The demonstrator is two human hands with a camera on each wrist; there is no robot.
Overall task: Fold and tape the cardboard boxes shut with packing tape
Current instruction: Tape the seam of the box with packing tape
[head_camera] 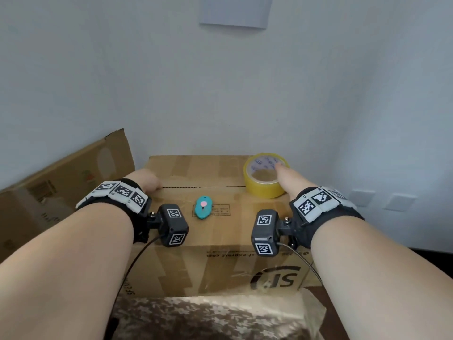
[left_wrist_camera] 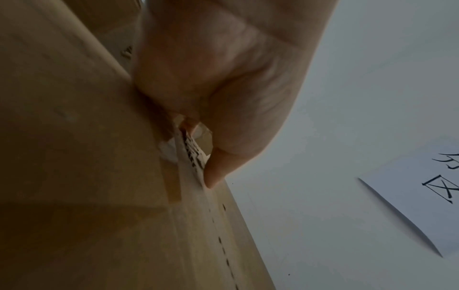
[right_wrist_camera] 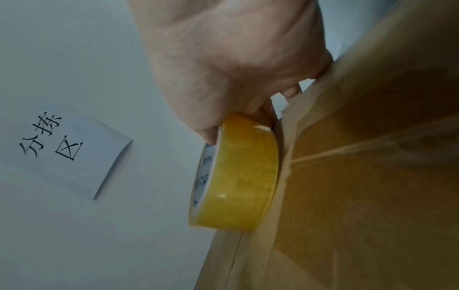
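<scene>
A brown cardboard box point(head_camera: 220, 241) stands before me with its top flaps folded down to a middle seam. My left hand point(head_camera: 148, 182) rests at the seam's left end. In the left wrist view the left hand point(left_wrist_camera: 211, 78) curls its fingers over the box point(left_wrist_camera: 74, 157) edge, thumb tip pressed on top. My right hand point(head_camera: 289, 177) grips a yellow packing tape roll point(head_camera: 262, 190) lying flat on the seam's right end. The right wrist view shows the right hand point(right_wrist_camera: 223, 58) with its thumb in the roll point(right_wrist_camera: 238, 176) core, against the box point(right_wrist_camera: 372, 196). A teal cutter point(head_camera: 203, 207) lies between my wrists.
A second, open cardboard box point(head_camera: 61, 182) leans at the left against the white wall. A paper sign point(head_camera: 235, 11) hangs on the wall above. Camouflage-patterned cloth point(head_camera: 208, 317) lies at the box's near side. Wall sockets point(head_camera: 362, 197) sit low on the right.
</scene>
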